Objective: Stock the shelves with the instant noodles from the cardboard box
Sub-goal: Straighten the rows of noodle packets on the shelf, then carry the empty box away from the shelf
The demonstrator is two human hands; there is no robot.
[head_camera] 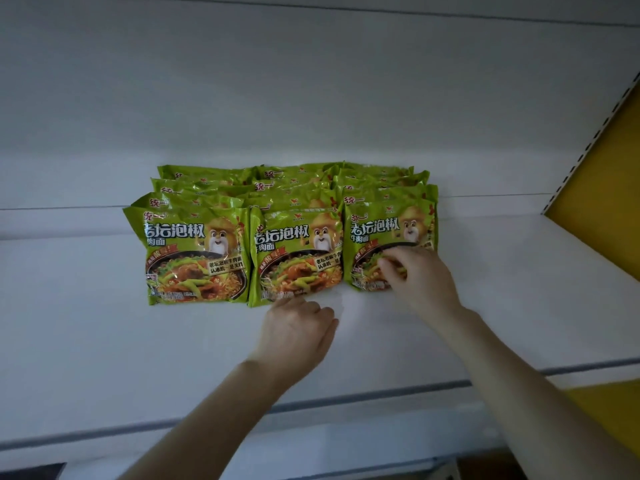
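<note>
Right hand [420, 275] is pinching the green plastic noodle packet [384, 230] at the front of the right row on the flat white shelf [104, 323]. Left hand [298, 327] is touching the bottom edge of the middle green packet [294, 251] with bent fingers, and nobody can tell whether it is gripping.

We see green instant noodle packets [195, 258] standing upright on the white shelf [104, 323] in three rows side by side, each several deep. The right front packet [388, 230] sits slightly behind the other two fronts.
</note>
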